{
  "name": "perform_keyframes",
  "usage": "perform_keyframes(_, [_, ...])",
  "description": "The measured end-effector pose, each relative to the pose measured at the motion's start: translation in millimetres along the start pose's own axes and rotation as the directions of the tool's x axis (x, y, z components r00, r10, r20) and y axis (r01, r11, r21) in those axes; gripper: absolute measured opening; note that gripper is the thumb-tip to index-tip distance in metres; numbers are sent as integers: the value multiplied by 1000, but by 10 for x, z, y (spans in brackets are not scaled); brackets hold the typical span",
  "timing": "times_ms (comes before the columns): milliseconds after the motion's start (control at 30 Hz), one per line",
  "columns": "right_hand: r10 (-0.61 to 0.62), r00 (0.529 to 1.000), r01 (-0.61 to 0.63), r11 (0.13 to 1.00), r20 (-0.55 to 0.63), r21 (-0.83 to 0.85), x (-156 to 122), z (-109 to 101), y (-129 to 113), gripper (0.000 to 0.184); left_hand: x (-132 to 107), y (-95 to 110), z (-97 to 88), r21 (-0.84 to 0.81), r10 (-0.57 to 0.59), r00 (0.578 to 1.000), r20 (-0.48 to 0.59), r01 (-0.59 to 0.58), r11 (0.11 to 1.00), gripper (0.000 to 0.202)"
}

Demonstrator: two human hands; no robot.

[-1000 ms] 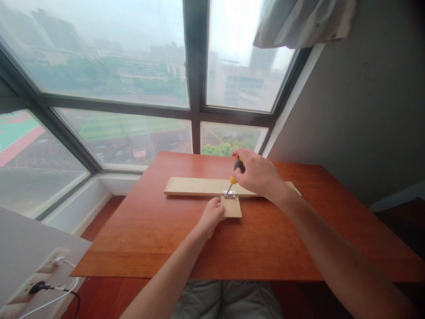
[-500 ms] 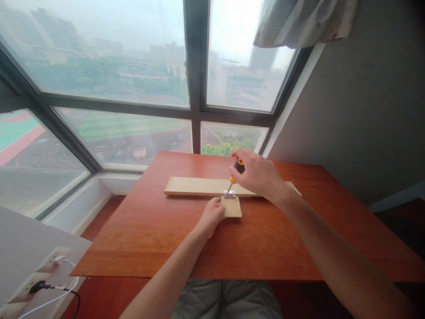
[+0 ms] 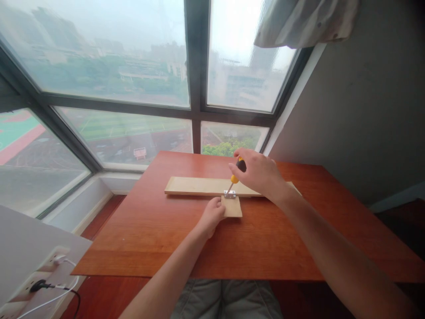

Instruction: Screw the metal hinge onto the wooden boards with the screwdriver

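Note:
My right hand [image 3: 259, 173] is closed around the black-and-yellow handle of a screwdriver [image 3: 234, 179]. Its shaft slants down to a small silver metal hinge or bracket [image 3: 229, 194]; the exact spot the tip touches is too small to make out. The metal piece lies where a long pale wooden board [image 3: 195, 186] meets a small wooden block [image 3: 232, 207]. My left hand [image 3: 213, 215] pinches the left edge of that small block, thumb on top and the other fingers partly hidden beneath. The right forearm hides part of the long board's right end.
All this rests on a reddish-brown wooden table [image 3: 159, 239]. Large windows [image 3: 116, 53] stand behind it, with a curtain [image 3: 305, 22] at the upper right. Plugged-in cables [image 3: 41, 285] hang from wall sockets at the lower left.
My right hand and the screwdriver handle have shifted slightly to the right, with the grip turned a little. The left hand, board and block stay in place.

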State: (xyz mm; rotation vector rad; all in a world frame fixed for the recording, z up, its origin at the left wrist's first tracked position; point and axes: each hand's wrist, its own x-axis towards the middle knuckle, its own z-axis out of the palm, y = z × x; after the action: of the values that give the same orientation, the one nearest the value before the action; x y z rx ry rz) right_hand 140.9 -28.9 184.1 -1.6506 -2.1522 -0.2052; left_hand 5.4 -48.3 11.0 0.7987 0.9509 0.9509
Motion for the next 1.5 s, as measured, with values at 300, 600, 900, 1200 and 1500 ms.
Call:
perform_keyframes(300, [-19, 999, 21, 997, -31, 72, 14, 21, 44, 27, -38, 57, 30, -47, -18, 1000, 14, 19, 999, 35])
perform_keyframes(600, [0, 999, 0, 1000, -34, 0, 10, 6, 37, 32, -39, 73, 30, -51, -17, 999, 30, 19, 999, 34])
perform_keyframes(900, [-69, 997, 72, 992, -35, 105, 13, 6, 53, 38, -28, 66, 20, -44, -25, 999, 22, 26, 999, 31])
perform_keyframes(1200, [-19, 1000, 19, 1000, -21, 10, 35, -10, 48, 29, -50, 83, 33, -52, -40, 999, -10, 39, 998, 33])
perform_keyframes(1500, [-51, 998, 54, 993, -32, 104, 28, 4, 68, 38, -39, 56, 12, -49, -37, 999, -17, 36, 998, 36])
